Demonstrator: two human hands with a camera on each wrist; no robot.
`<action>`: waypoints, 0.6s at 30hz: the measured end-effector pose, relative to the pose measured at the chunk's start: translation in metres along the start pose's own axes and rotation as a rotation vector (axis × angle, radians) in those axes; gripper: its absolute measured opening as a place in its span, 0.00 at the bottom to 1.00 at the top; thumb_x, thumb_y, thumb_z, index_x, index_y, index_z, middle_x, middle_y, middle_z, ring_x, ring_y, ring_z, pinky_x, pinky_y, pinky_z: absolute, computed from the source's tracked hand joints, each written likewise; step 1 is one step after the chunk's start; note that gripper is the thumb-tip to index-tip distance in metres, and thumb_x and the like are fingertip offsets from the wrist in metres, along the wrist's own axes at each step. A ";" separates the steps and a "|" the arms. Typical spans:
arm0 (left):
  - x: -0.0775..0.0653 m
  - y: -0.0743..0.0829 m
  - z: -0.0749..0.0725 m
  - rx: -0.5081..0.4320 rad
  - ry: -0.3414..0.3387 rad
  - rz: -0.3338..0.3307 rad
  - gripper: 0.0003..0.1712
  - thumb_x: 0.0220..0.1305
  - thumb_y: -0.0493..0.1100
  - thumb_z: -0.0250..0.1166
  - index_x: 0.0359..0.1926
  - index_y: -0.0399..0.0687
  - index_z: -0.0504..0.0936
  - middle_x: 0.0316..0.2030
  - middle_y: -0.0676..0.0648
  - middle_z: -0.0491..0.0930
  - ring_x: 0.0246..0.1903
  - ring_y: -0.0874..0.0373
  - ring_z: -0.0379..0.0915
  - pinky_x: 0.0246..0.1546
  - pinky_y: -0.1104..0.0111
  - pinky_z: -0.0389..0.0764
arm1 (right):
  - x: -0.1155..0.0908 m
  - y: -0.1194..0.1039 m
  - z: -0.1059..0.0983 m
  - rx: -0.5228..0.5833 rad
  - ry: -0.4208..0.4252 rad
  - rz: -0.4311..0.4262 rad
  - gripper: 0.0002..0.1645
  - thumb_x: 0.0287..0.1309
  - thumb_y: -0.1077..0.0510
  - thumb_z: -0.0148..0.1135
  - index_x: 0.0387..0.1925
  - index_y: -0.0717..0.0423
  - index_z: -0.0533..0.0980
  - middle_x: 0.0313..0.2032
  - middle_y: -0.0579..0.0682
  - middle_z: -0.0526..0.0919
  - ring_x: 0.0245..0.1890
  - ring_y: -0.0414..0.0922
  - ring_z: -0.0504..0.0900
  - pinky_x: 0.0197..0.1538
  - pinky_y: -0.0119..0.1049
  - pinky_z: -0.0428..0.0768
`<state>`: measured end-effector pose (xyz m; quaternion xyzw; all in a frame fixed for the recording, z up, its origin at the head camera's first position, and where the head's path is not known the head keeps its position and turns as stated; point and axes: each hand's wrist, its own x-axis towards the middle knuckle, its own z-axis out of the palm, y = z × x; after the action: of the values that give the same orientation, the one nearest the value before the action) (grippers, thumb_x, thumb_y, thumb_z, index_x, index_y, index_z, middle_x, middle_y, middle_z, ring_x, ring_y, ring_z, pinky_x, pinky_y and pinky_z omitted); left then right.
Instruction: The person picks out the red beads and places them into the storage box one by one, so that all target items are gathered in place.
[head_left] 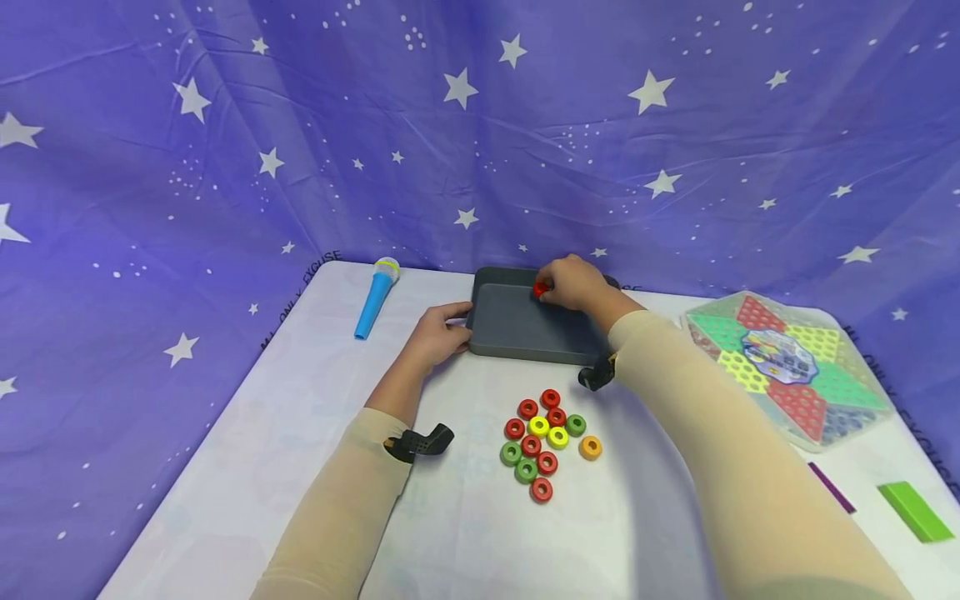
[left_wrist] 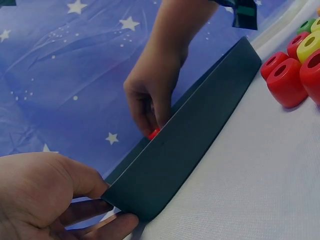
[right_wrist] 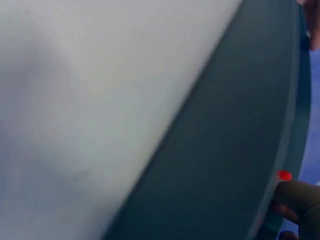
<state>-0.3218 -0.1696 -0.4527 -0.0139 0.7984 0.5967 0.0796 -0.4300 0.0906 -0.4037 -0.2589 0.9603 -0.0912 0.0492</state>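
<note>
A dark grey rectangular tray (head_left: 525,325) lies near the back edge of the table. At its left side my left hand (head_left: 441,335) holds the tray, with thumb and fingers at the corner in the left wrist view. Over the tray's far part, my right hand (head_left: 573,282) pinches a red bead (head_left: 540,289) between its fingertips. The tray's near wall partly hides that bead in the left wrist view. Nearer to me, a loose group of thick beads with holes, such as a red bead (head_left: 542,490), a yellow bead (head_left: 557,437), a green bead (head_left: 511,453) and an orange bead (head_left: 591,447), rests on the table.
A blue toy microphone (head_left: 372,304) lies left of the tray. To the right is a hexagonal board (head_left: 783,367) with coloured triangles. A purple stick (head_left: 831,487) and a green block (head_left: 915,511) lie at the near right. A starry purple cloth (head_left: 420,167) hangs behind the table.
</note>
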 end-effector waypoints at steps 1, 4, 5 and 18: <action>0.000 0.000 0.000 0.001 0.000 -0.001 0.35 0.63 0.32 0.60 0.72 0.46 0.71 0.68 0.44 0.72 0.56 0.50 0.79 0.47 0.62 0.87 | 0.000 -0.001 0.002 -0.008 0.004 0.006 0.18 0.60 0.52 0.71 0.51 0.51 0.85 0.44 0.52 0.86 0.48 0.55 0.76 0.53 0.51 0.78; -0.001 0.000 0.002 -0.002 0.000 0.000 0.35 0.63 0.32 0.60 0.72 0.46 0.71 0.68 0.45 0.72 0.55 0.50 0.79 0.47 0.62 0.87 | -0.002 -0.004 0.007 -0.031 0.005 0.014 0.17 0.60 0.53 0.71 0.51 0.50 0.85 0.42 0.52 0.85 0.47 0.54 0.75 0.51 0.51 0.78; -0.001 0.000 0.002 -0.003 -0.002 0.001 0.35 0.63 0.32 0.60 0.72 0.46 0.71 0.68 0.44 0.72 0.55 0.50 0.79 0.47 0.62 0.87 | -0.002 -0.004 0.009 -0.033 0.001 0.019 0.17 0.60 0.53 0.71 0.50 0.50 0.85 0.42 0.51 0.85 0.47 0.54 0.74 0.51 0.51 0.77; -0.003 0.001 0.001 -0.002 0.001 0.008 0.35 0.63 0.31 0.60 0.72 0.45 0.71 0.68 0.43 0.72 0.54 0.49 0.79 0.47 0.63 0.87 | -0.021 0.002 -0.002 0.125 0.043 0.019 0.31 0.58 0.50 0.72 0.62 0.53 0.79 0.55 0.54 0.84 0.58 0.57 0.72 0.60 0.56 0.74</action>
<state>-0.3194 -0.1688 -0.4512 -0.0110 0.7978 0.5979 0.0766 -0.4129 0.1036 -0.4014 -0.2440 0.9561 -0.1559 0.0455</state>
